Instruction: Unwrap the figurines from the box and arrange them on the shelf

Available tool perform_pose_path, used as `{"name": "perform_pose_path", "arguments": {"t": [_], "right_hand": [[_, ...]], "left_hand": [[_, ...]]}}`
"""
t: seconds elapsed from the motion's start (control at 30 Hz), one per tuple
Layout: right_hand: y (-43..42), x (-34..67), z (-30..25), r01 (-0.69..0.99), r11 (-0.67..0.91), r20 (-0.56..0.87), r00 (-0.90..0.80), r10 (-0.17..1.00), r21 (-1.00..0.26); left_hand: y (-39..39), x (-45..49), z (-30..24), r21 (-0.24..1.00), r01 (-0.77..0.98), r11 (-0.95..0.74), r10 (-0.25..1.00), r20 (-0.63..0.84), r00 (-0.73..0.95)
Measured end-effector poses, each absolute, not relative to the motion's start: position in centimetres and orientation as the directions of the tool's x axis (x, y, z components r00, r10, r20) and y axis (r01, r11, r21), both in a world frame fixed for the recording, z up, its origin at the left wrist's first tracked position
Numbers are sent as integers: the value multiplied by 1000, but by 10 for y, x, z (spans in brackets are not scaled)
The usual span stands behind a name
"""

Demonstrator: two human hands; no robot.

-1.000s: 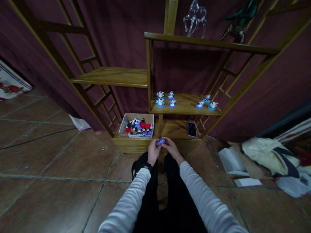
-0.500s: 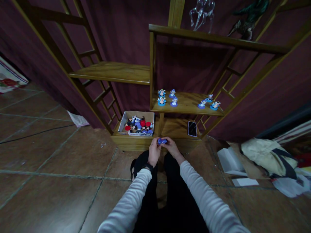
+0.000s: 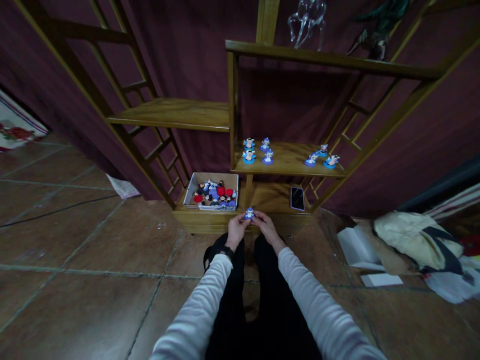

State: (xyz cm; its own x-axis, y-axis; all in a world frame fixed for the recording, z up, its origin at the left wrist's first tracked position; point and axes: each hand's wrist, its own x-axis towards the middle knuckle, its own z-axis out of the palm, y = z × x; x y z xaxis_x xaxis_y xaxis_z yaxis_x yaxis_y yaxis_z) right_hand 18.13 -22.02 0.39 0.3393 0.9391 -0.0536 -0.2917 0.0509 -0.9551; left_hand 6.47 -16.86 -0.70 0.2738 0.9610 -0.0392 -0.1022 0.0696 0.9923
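Observation:
A small purple-and-white figurine (image 3: 249, 213) stands upright between my two hands, in front of the low cabinet. My left hand (image 3: 237, 230) is closed on its left side, and my right hand (image 3: 265, 226) pinches it from the right. Behind and to the left, a cardboard box (image 3: 190, 196) holds a jumble of several figurines with red, blue and purple parts. On the raised shelf (image 3: 287, 161) stand similar figurines: a group at its left end, among them a purple one (image 3: 267, 157), and 3 at its right end, among them a blue-based one (image 3: 331, 161).
A phone (image 3: 297, 198) lies on the lower board at the right. Above are an upper left shelf (image 3: 176, 112), a clear glass horse (image 3: 308, 22) and a dark green statue (image 3: 378, 30). A bag (image 3: 412, 237) and white box pieces (image 3: 360, 248) lie on the floor at right.
The figurine in my hands has turned from lying sideways to upright, with its front now showing. Both hands stay at nearly the same spot; the view has shifted slightly.

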Motion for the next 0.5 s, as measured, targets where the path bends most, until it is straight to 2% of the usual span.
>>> {"name": "perform_pose_path", "arguments": {"t": [0.2, 0.5], "right_hand": [[-218, 183, -3, -232, 45, -55, 408, 912, -972], [-216, 185, -6, -209, 17, -71, 408, 910, -978]], "left_hand": [[-172, 61, 6, 930, -263, 258, 900, -133, 415], [-172, 60, 7, 891, -305, 337, 881, -183, 437]]}}
